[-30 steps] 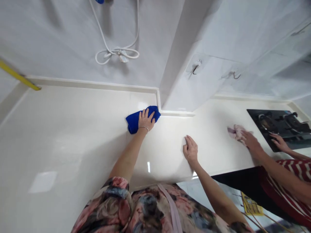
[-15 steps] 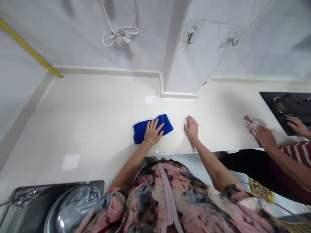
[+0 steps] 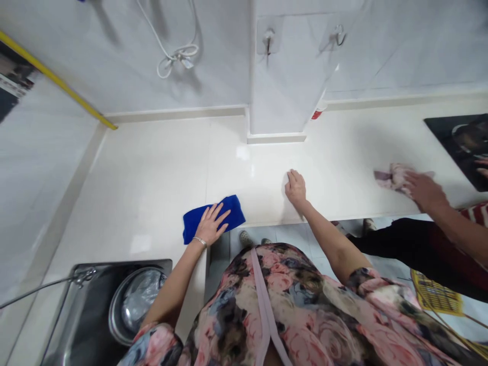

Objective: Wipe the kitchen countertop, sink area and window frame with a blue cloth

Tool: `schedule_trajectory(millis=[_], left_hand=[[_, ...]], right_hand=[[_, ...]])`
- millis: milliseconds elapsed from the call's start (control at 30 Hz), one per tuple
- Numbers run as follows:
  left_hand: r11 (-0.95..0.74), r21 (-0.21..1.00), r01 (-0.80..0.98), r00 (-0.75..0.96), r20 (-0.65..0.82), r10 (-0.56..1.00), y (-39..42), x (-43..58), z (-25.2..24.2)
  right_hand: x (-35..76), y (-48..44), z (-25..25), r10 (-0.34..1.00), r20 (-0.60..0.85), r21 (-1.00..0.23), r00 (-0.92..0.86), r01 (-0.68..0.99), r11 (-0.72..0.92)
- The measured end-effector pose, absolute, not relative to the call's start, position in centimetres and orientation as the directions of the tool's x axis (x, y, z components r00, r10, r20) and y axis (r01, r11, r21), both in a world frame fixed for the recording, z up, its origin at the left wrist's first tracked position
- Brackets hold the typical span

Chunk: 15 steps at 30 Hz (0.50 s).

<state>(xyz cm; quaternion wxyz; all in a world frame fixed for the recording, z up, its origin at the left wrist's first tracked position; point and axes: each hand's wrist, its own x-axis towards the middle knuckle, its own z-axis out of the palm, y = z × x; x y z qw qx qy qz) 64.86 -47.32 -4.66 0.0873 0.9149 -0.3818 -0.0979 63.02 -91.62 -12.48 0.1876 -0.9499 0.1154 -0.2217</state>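
Moved since half a second ago: blue cloth (image 3: 235, 212) and left hand (image 3: 211, 223) have slid leftward and nearer the front edge of the bench (image 3: 152, 168); the right hand (image 3: 295, 189) keeps about the same spot.

- Left hand: palm down on the blue cloth, fingers spread. Grip not closed; it presses the cloth flat rather than clasping it. Thin bracelet (image 3: 199, 240) at the wrist.
- Blue cloth: folded, lying flat on the pale bench at its front edge, just left of where the edge steps back. Part of it is covered by the left hand.
- Right hand: resting on bare bench to the right of the cloth and apart from it, fingers together and slightly bent. Grip loose, holding nothing.
- Sink (image 3: 87, 325): steel, set in the bench at lower left, with a steel bowl (image 3: 137, 305) inside and a tap (image 3: 80, 277) at its rim.
- Pillar (image 3: 285, 91): white, standing at the back of the bench, bearing two hooks (image 3: 269, 40).
- White cable (image 3: 177, 53): looped, hanging on the wall to the left of the pillar.
- Co-worker's hand (image 3: 425, 192): at far right, on a pinkish rag (image 3: 392, 177) on the bench, near a black hob (image 3: 457, 140).
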Motion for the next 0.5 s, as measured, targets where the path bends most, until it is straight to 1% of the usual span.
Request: schedule_trajectory(millis=[100,200,333,500], left_hand=[[-0.730,0.207,-0.651,0.722,-0.127,-0.680,-47.1,64.5,-4.6],[-0.738,0.200,-0.645,0.730,-0.125,-0.672,-49.2,64.3,-4.5],[-0.637,0.241,-0.733,0.625,-0.131,-0.769,-53.8,63.9,-4.6],[-0.491,0.321,-0.810,0.481,-0.115,-0.869,-61.2,63.1,-5.3]], right_hand=[[60.7,-92.6,-12.0,-0.246,0.412,-0.425,0.877,-0.054,-0.904],[56.6,-94.0,-11.8,-0.286,0.448,-0.432,0.847,-0.075,-0.899],[50.9,-95.6,-12.1,-0.398,0.442,-0.465,0.804,-0.174,-0.868],[46.7,-95.3,-12.0,-0.458,0.445,-0.499,0.769,-0.212,-0.840]])
